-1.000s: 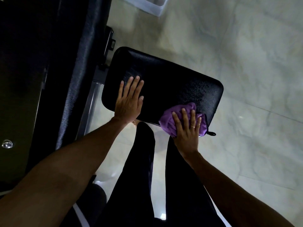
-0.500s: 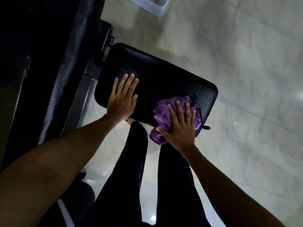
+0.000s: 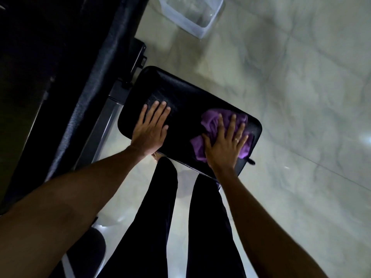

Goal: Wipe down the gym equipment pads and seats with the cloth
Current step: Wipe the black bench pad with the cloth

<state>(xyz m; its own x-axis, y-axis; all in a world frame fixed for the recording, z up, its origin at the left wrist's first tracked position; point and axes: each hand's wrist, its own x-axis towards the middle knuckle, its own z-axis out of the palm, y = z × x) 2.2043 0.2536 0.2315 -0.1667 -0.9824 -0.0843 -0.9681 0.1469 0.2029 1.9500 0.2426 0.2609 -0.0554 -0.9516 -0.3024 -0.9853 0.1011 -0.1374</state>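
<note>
Head view: cloth [image 3: 209, 121] under right grip [image 3: 223, 149]

Purple cloth [image 3: 210, 119] (crumpled) under right hand [image 3: 224, 146]

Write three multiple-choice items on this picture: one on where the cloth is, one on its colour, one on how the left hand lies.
1. Where is the cloth? A) on the floor B) on the black pad, under the right hand C) in the clear tub
2. What colour is it? A) purple B) white C) green
3. How is the left hand? A) curled round a bar B) flat on the pad, fingers straight C) hanging clear of the pad
Answers: 1 B, the right hand presses it onto the pad. 2 A, purple folds show around that hand. 3 B, palm and straight fingers lie on the pad.
</note>
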